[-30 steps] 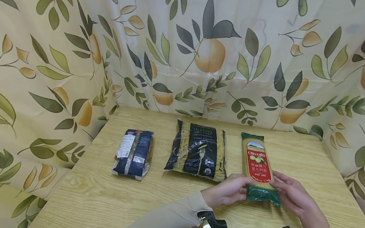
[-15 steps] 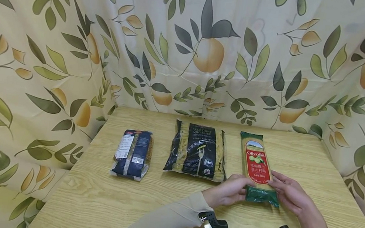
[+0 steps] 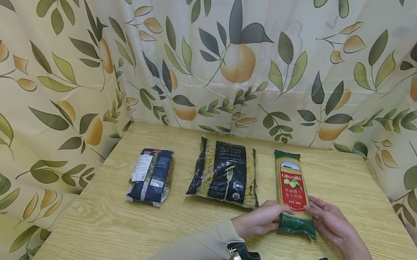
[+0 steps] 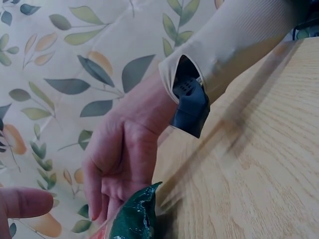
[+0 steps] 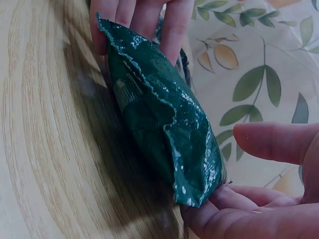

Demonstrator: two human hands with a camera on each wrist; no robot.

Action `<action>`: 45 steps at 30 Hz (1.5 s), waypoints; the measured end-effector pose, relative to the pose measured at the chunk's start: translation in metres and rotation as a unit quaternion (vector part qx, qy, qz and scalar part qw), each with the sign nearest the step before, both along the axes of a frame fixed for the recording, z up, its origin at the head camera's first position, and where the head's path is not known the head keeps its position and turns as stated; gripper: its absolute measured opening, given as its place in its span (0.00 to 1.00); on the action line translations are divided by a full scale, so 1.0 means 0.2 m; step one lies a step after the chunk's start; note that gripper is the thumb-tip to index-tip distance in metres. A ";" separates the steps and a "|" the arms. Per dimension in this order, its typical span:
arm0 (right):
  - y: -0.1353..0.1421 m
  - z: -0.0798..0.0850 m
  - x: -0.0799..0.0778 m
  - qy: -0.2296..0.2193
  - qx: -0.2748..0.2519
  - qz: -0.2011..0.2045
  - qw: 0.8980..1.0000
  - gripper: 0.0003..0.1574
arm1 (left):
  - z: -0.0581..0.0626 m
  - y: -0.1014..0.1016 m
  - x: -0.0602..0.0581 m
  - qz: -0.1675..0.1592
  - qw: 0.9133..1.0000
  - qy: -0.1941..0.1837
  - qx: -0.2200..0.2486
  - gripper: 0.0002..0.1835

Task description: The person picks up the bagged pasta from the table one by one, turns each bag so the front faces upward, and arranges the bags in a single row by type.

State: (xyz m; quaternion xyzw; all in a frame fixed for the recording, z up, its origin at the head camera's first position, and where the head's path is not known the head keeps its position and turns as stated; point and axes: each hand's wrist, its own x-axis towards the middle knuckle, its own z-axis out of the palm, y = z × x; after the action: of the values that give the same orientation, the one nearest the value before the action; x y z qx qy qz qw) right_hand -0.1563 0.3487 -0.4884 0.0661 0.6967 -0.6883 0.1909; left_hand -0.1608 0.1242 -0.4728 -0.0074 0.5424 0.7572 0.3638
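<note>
Together, a person's left hand and right hand hold the near end of a red-labelled pasta pack at the right of the bench, as the head view shows. The pack's long axis runs away from the body, its far end slanting left; the fingers grasp opposite long edges, the left hand on the left, the right on the right, neither clearly nearer. A black penne pack lies near the left hand, a blue pasta pack well beyond it. From the left wrist, the pack's green end stands before the right palm; of the left hand, only the thumb is plain. From the right wrist, the right fingers curl beneath one corner and the left fingers line the opposite side; whether that end clears the bench is hard to tell.
</note>
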 end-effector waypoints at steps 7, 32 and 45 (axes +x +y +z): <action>-0.02 0.02 0.01 -0.002 0.039 0.008 0.999 0.52 | 0.01 -0.02 0.01 -0.010 0.999 0.032 -0.019 0.18; -0.13 0.25 0.03 0.117 0.031 -0.035 0.992 0.52 | 0.09 -0.27 0.00 -0.061 0.993 0.102 0.003 0.26; -0.45 0.48 -0.03 0.226 0.128 -0.018 0.965 0.42 | 0.31 -0.73 -0.15 -0.078 0.971 0.227 -0.019 0.23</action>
State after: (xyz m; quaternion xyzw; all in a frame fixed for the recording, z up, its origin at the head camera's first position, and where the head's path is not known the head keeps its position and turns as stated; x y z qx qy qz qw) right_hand -0.1621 0.2581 -0.3921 -0.0554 0.8028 -0.5936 0.0060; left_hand -0.1906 -0.0214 -0.4098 0.1998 0.6242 0.6977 0.2892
